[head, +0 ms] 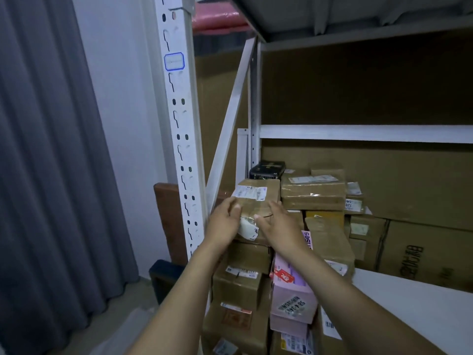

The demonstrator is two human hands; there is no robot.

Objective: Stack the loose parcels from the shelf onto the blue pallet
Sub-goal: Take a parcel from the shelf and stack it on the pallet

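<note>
Clasping a parcel (256, 198) (shelf (358, 133) full of boxes (312, 194)) are left hand (224, 222) and right hand (278, 222).

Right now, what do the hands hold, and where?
The top brown parcel: the left hand grips its left edge, the right hand its right front side.

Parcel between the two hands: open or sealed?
Sealed: the parcel, gripped by the left hand and right hand, has flat flaps under clear tape and a label across its top.
</note>
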